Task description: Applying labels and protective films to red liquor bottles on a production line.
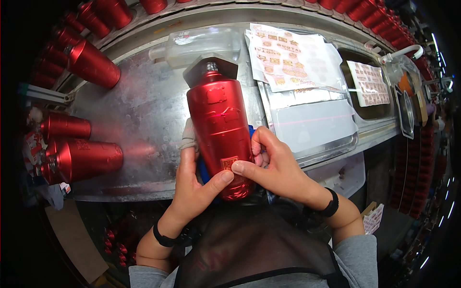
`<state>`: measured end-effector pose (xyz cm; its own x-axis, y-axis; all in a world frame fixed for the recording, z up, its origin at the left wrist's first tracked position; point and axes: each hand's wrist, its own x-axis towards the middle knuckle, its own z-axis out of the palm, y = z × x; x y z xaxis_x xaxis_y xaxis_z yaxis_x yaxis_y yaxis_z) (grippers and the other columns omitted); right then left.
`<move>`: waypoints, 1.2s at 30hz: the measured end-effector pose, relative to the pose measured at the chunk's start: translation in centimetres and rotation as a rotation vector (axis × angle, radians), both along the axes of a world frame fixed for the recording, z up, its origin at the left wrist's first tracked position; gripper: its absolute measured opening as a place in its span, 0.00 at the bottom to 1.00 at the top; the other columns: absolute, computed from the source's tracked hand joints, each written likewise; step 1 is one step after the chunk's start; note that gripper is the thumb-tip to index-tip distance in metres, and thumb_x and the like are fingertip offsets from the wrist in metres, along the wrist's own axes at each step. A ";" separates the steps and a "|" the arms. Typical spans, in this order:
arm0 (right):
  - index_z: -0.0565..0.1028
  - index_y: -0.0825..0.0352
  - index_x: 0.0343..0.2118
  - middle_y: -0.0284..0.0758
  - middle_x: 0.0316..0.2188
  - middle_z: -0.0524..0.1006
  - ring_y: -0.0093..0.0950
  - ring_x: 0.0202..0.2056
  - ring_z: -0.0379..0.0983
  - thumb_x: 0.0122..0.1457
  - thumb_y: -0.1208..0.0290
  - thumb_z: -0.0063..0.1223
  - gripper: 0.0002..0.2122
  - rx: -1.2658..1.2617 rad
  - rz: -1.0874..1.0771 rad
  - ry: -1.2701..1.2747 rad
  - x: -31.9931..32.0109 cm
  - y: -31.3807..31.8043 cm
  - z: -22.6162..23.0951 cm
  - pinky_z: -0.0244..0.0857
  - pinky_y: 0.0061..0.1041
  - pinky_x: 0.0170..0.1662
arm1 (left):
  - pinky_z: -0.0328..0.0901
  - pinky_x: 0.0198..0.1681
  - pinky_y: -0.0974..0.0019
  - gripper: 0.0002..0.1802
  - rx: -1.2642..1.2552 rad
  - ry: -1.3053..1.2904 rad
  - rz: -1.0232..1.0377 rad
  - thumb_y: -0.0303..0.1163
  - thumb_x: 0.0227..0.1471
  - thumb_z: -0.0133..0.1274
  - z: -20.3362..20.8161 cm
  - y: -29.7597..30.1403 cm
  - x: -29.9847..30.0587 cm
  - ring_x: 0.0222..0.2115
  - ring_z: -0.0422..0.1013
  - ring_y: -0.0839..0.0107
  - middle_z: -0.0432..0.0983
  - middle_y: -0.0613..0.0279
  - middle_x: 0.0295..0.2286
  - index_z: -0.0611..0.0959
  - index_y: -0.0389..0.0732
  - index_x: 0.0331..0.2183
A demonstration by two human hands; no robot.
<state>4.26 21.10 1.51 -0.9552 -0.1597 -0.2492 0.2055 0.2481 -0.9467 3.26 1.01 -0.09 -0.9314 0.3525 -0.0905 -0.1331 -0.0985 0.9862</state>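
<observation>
A shiny red metallic bottle (221, 115) lies in front of me, its narrow silvery neck pointing away. Under the neck is a dark angular rest (194, 73). My left hand (196, 189) grips the bottle's left side, with pale grey coverings on its fingers. On the right side my right hand (273, 163) is closed against the bottle, its fingers curled. Both thumbs press at a small square gold-and-red sticker (229, 164) near the bottle's base. Blue material (203, 170) shows beneath the bottle; the left fingertips are partly hidden behind it.
More red bottles (91, 161) lie at the left of the metal table (139, 108). A clear bottle-shaped piece (204, 45) is at the back. Printed sheets (293, 60) and a white sheet (314, 125) cover a tray, beside a sink (362, 72) with a white tap (408, 52).
</observation>
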 end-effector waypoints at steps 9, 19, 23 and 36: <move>0.62 0.64 0.30 0.28 0.21 0.66 0.16 0.23 0.60 0.54 0.58 0.67 0.22 0.021 -0.018 -0.049 -0.2 -0.3 0.5 0.60 0.20 0.25 | 0.57 0.61 0.58 0.56 -0.004 0.005 -0.007 0.39 0.50 0.64 -0.1 -0.1 0.0 0.58 0.61 0.61 0.58 0.48 0.59 0.45 0.33 0.66; 0.61 0.63 0.30 0.26 0.21 0.64 0.16 0.24 0.58 0.50 0.58 0.70 0.24 0.001 0.014 -0.003 -0.1 0.1 0.0 0.59 0.21 0.26 | 0.56 0.61 0.60 0.48 -0.012 -0.060 0.024 0.37 0.54 0.60 0.8 0.3 -0.7 0.57 0.63 0.63 0.63 0.50 0.57 0.50 0.32 0.65; 0.62 0.63 0.31 0.24 0.21 0.63 0.16 0.24 0.57 0.51 0.59 0.69 0.23 -0.015 0.042 -0.032 -0.3 0.4 0.1 0.58 0.19 0.26 | 0.55 0.61 0.60 0.48 -0.033 -0.054 0.027 0.38 0.54 0.60 0.6 0.2 -0.7 0.58 0.62 0.63 0.62 0.50 0.57 0.51 0.32 0.65; 0.62 0.61 0.31 0.25 0.22 0.63 0.15 0.26 0.58 0.52 0.61 0.69 0.21 -0.115 0.068 -0.070 0.1 0.8 -0.5 0.57 0.18 0.29 | 0.48 0.66 0.57 0.54 -0.049 0.035 -0.012 0.38 0.51 0.63 -0.2 -1.0 0.4 0.64 0.53 0.58 0.53 0.45 0.63 0.48 0.31 0.66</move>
